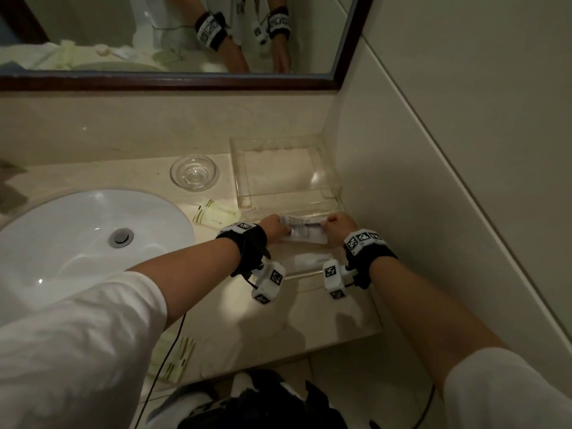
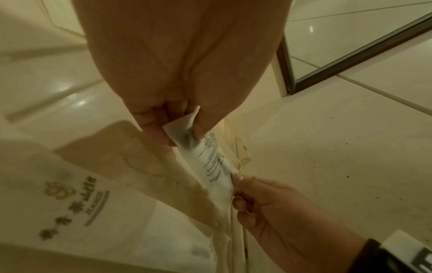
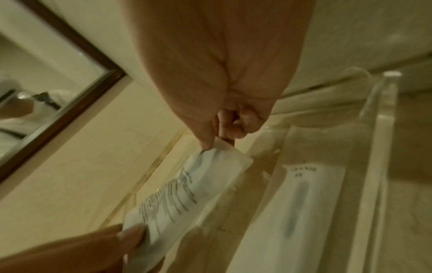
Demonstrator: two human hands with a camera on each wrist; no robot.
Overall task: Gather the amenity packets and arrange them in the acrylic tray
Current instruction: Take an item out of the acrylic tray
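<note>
1. Both hands are on one white packet (image 1: 305, 232): the left hand (image 1: 274, 227) pinches its left end between thumb and fingers, and the right hand (image 1: 339, 226) pinches the right end the same way.
2. The packet is stretched flat between them, printed lines of text facing up, held over the near part of the acrylic tray (image 1: 335, 193).
3. In the right wrist view a second white packet (image 3: 304, 194) lies flat beside the held one, seen through clear acrylic; whether it sits inside the tray or under it is hard to tell.
4. The tray is tucked into the corner of the tabletop (image 1: 325, 314), with the tiled side wall (image 1: 433, 150) just beside its right edge and close to the right hand.
5. Left of the tray, pale yellow packets (image 1: 215, 213) lie on the tabletop between the tray and the sink (image 1: 62, 230).
6. Behind those stands a small glass dish (image 1: 194, 172), near the tray's far left corner.
7. More yellow packets (image 1: 175, 356) sit at the near edge of the tabletop, partly hidden by the left sleeve (image 1: 77, 351).
8. Up top, the dark-framed mirror (image 1: 185, 35) reflects both wrists.
</note>
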